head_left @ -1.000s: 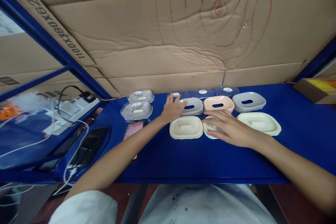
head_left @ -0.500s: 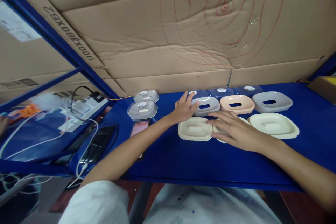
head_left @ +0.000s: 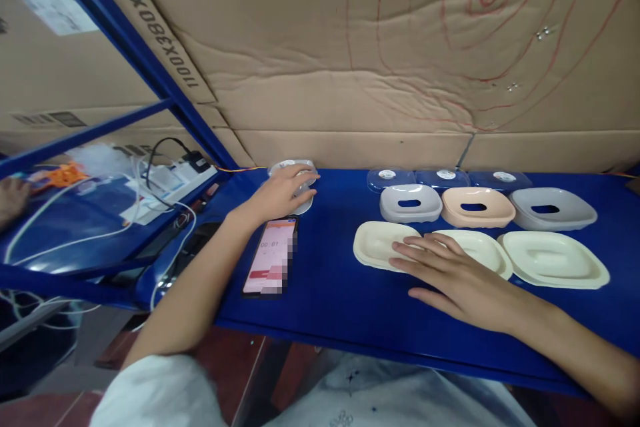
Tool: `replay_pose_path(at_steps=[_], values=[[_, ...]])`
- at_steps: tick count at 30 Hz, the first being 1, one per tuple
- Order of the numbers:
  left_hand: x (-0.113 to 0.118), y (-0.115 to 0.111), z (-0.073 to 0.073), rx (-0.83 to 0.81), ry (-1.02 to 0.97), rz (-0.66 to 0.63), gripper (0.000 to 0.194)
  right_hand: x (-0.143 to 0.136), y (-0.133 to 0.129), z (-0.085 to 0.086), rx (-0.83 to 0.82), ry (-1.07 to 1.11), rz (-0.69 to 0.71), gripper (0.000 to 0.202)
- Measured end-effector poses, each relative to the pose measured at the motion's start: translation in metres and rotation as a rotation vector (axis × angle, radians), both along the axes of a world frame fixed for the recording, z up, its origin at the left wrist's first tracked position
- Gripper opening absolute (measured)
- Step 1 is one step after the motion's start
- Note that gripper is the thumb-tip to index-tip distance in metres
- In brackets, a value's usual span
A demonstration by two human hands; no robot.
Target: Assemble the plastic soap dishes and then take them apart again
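My left hand [head_left: 285, 193] is over the near one of two lidded grey soap dishes [head_left: 303, 205], its fingers apart; it covers most of that dish, and I cannot make out a grip. Behind it shows the far lidded dish [head_left: 293, 165]. My right hand [head_left: 455, 277] hovers palm down with fingers spread above the cream trays, partly covering the left cream tray [head_left: 373, 240] and the middle cream tray [head_left: 493, 257]. The right cream tray [head_left: 555, 257] lies beside them. Behind stand a small grey slotted dish [head_left: 410, 203], a peach one [head_left: 477, 207] and a larger grey one [head_left: 555, 208].
Three clear lids [head_left: 443, 177] with round stickers line the back by the cardboard wall [head_left: 325, 93]. A phone [head_left: 270, 257] with a timer lies near the front edge. Cables and a power strip [head_left: 175, 190] are at left, where another person's hand [head_left: 13, 200] shows.
My left hand has moved left from the small grey slotted dish to the lidded dishes. The right hand has shifted slightly toward the front. The view has turned left.
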State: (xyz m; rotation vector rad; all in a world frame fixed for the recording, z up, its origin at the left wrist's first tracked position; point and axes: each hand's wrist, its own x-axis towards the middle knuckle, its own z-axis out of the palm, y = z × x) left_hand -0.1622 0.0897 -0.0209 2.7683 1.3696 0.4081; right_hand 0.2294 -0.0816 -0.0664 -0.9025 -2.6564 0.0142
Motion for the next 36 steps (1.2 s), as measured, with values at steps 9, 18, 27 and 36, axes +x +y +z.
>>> replay_pose_path(at_steps=[9,18,27,36], values=[[-0.019,-0.006,-0.011,0.011,0.101,0.214,0.08,0.017,0.014,-0.009,-0.033,0.01,-0.057,0.037],[-0.012,-0.003,-0.02,-0.085,0.072,0.219,0.086,0.025,0.016,0.002,-0.058,-0.012,-0.137,0.027],[0.111,-0.058,-0.035,-0.33,-0.26,0.044,0.082,0.015,0.014,0.009,-0.035,0.011,-0.13,0.033],[0.217,-0.043,-0.064,-0.431,-0.513,0.331,0.069,0.005,0.008,0.01,-0.027,0.056,-0.048,0.037]])
